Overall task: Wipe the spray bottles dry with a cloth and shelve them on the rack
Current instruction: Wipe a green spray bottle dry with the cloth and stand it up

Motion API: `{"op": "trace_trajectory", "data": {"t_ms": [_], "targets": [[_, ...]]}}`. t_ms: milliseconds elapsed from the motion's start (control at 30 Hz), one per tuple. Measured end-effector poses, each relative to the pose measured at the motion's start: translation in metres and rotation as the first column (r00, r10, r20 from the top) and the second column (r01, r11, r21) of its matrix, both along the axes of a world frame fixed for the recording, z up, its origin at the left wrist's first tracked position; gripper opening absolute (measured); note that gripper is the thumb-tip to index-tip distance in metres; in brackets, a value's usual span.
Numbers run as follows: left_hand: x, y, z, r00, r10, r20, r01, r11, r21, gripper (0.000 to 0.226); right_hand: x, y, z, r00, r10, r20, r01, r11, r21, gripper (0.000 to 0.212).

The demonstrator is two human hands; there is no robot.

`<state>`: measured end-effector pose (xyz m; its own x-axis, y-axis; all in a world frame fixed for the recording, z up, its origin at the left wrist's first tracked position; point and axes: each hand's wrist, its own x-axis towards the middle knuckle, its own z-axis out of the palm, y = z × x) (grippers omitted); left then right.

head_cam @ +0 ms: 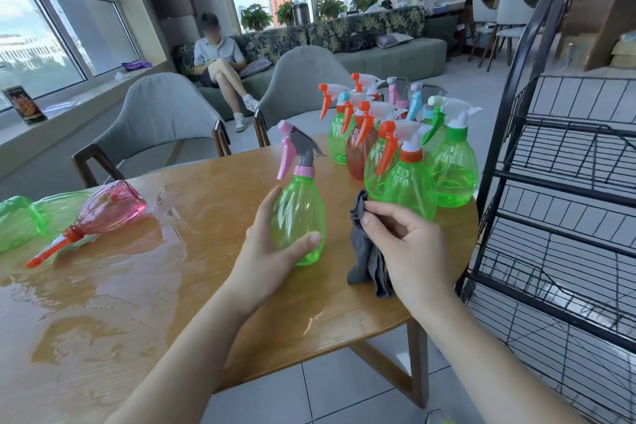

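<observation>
Head view: the left hand [275, 248] reaches forward over the wooden table [206, 286], thumb and fingers curled around the belly of a green spray bottle [298, 217]. That bottle stands upright near the table's middle, long axis vertical, its pink trigger facing left and its grey nozzle right. Just right of it, the right hand [406, 244] pinches a grey cloth [366, 262] hanging down to the tabletop.

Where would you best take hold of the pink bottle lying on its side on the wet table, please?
Probably round the narrow neck, just behind the orange collar, coming from above. The pink bottle lies on its side on the wet table, nozzle towards the near edge; its wide body looks slippery.
</observation>
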<state>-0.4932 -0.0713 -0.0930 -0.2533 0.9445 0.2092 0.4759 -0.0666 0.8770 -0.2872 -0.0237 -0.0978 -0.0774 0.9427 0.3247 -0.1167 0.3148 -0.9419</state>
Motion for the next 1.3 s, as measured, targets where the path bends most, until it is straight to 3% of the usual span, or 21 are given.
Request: {"op": "trace_trajectory", "data": {"t_ms": [100,267,733,867,1033,1300], "targets": [[0.001,0.045,0.004,0.989,0.107,-0.097,-0.108,0.994,-0.01,0.103,-0.004,0.003,0.0,1.0,0.013,-0.025,-0.014,1.0,-0.019,0.023],[0.001,0.111,0.001,0.976,0.186,-0.117,-0.186,0.983,0.011,0.095,-0.009,0.009,0.002,0.999,0.034,-0.04,-0.035,0.999,-0.027,0.026],[-0.007,0.188,-0.005,0.977,0.165,-0.135,-0.167,0.986,-0.004,0.112,-0.023,0.02,0.002,0.996,0.079,-0.043,-0.082,0.995,-0.063,0.023],[-0.019,0.169,-0.008,0.973,0.184,-0.142,-0.189,0.982,-0.023,0.115,-0.025,0.016,0.01,0.992,0.096,-0.081,-0.102,0.992,-0.072,0.02],[-0.064,0.096,-0.002,0.95,0.283,-0.129,-0.281,0.959,0.032,0.098,-0.043,0.001,0.026,0.976,0.145,-0.162,-0.16,0.984,-0.079,0.016],[-0.194,-0.043,0.012,0.763,0.583,-0.279,-0.58,0.808,0.105,0.072,-0.118,-0.043,0.034,0.932,0.32,-0.169,-0.34,0.935,-0.103,0.016]]}}
